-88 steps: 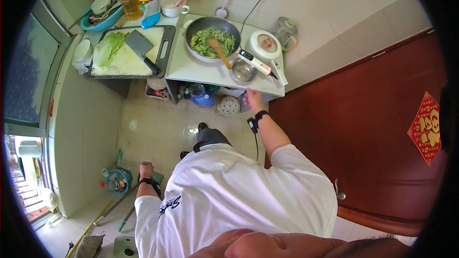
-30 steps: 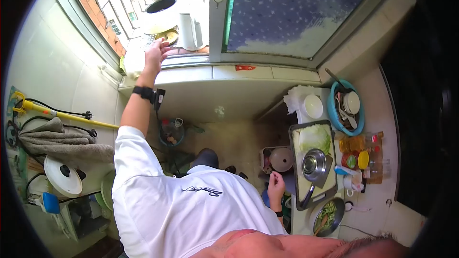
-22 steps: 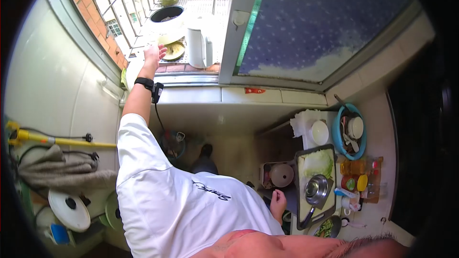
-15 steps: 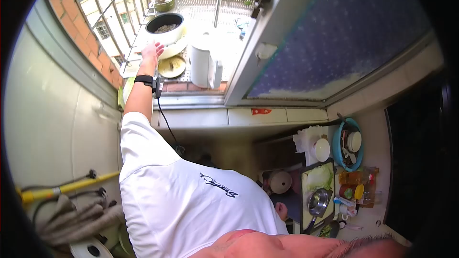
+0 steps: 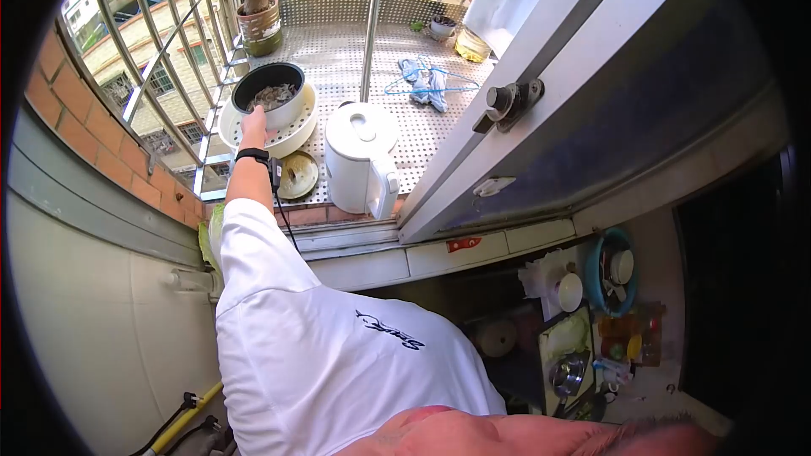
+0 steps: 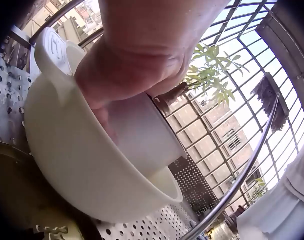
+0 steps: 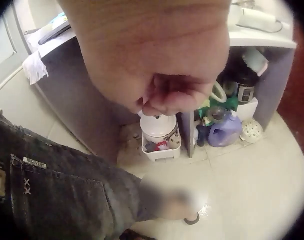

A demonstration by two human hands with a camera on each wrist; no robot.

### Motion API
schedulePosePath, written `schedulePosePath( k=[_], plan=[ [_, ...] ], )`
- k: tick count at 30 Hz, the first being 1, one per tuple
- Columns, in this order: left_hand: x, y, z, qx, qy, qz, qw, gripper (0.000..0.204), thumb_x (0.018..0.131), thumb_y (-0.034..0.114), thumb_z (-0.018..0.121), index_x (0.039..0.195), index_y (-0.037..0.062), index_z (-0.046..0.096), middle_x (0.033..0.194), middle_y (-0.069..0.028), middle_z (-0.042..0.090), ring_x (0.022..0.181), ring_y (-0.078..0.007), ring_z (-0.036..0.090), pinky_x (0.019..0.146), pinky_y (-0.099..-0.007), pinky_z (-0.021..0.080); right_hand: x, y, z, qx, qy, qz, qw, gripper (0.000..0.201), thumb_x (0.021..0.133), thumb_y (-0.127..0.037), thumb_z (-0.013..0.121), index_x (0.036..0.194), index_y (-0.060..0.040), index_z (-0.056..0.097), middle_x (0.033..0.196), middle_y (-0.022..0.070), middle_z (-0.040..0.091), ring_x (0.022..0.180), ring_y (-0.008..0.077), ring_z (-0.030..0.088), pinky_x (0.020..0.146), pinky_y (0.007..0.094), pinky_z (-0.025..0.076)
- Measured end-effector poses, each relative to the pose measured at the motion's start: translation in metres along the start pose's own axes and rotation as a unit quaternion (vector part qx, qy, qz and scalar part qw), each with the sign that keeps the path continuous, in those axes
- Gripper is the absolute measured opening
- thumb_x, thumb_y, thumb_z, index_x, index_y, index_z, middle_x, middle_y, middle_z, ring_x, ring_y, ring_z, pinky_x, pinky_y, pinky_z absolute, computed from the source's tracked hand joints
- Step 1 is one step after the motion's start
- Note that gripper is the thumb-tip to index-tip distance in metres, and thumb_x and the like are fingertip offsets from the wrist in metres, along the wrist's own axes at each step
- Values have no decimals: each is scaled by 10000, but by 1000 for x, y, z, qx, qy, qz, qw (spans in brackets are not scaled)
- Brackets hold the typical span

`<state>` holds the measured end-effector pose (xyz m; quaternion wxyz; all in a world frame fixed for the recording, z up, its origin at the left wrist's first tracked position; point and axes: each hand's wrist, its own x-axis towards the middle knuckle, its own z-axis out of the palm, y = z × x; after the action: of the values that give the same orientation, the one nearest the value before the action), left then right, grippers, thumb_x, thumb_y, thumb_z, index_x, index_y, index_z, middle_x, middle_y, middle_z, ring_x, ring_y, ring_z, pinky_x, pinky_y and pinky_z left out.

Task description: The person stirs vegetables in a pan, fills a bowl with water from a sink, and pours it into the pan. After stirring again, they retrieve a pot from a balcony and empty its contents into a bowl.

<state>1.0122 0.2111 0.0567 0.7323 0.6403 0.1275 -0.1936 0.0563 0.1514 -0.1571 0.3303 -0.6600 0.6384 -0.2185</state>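
Observation:
Outside the window, my left hand is at the near rim of a white pot with a dark inside and greyish scraps in it. This pot stands in a wider white perforated basin. In the left wrist view, my left hand reaches down over the basin; a digit lies along the pot's outer wall, and the other fingertips are hidden. My right hand hangs with loosely curled fingers and nothing in them, in front of the counter.
A white kettle stands right of the basin, with a round yellowish lid between them. Behind are a potted plant and metal bars. The window frame angles along the right. A cutting board lies on the counter.
The view has turned toward the window ledge. My left hand has gone from spread fingers above the basin to the pot's rim. My right hand has left the head view.

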Motion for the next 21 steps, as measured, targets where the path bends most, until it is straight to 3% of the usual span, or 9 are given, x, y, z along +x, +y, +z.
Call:
schedulePosePath(
  k=[2,4,5,8,10,16,18,20,21],
  plan=[
    [4,-1,2,-16,-17,-10,1000,733,821,197,574,1360,-85,164,1360,-194,335,1178,-349,448,804,-532,539,-2,-2,4,4,1,-6,1000,215,848,-168,613,870,44,634,742,161,637,691,212,627,645,349,488],
    [5,0,10,-105,94,-50,989,575,820,145,533,1306,-53,297,1320,-185,379,1143,-346,474,778,-542,546,-2,-6,7,8,2,-14,1000,215,848,-168,612,869,45,634,742,162,637,693,212,628,646,350,488],
    [3,0,11,-107,95,-49,989,575,820,145,533,1306,-53,297,1320,-185,379,1143,-346,474,778,-542,546,-1,-7,7,9,1,-18,1000,215,848,-167,612,868,45,634,742,162,637,695,212,628,646,350,488],
    [-12,7,8,-160,119,-78,977,367,799,54,476,1158,-24,472,1250,-172,430,1109,-345,488,741,-558,552,6,-12,6,13,-2,-35,999,214,848,-167,611,866,46,633,742,164,637,698,212,629,647,350,488],
    [-27,11,5,-151,36,-35,987,351,766,-12,437,1114,1,479,1173,-172,465,1050,-351,510,711,-566,557,12,-10,8,17,-4,-46,999,214,848,-166,611,865,46,633,742,165,637,700,211,630,647,350,488],
    [-83,52,-29,-160,25,40,986,365,718,-51,425,1077,1,470,1051,-168,496,938,-352,551,625,-523,585,18,9,-3,19,-36,-75,996,214,848,-165,610,861,48,632,742,167,636,706,211,631,649,350,488],
    [-125,64,-42,-146,44,75,985,396,695,-49,438,1087,7,450,1039,-176,502,916,-350,568,629,-507,591,21,14,-2,25,-50,-86,995,214,848,-164,609,860,48,632,742,168,636,708,211,632,650,350,487],
    [-166,73,-57,-116,3,166,979,275,701,-32,434,975,-25,417,986,-176,488,879,-340,575,662,-518,598,18,20,-1,31,-63,-93,993,214,848,-163,609,859,49,631,742,169,636,710,211,633,650,350,487],
    [-175,72,-66,-97,15,173,980,302,702,-19,446,1003,-26,423,961,-161,524,826,-321,600,655,-494,603,24,52,-2,33,-70,-96,992,214,848,-163,609,858,49,631,742,169,636,711,211,633,651,350,487]
  ],
)
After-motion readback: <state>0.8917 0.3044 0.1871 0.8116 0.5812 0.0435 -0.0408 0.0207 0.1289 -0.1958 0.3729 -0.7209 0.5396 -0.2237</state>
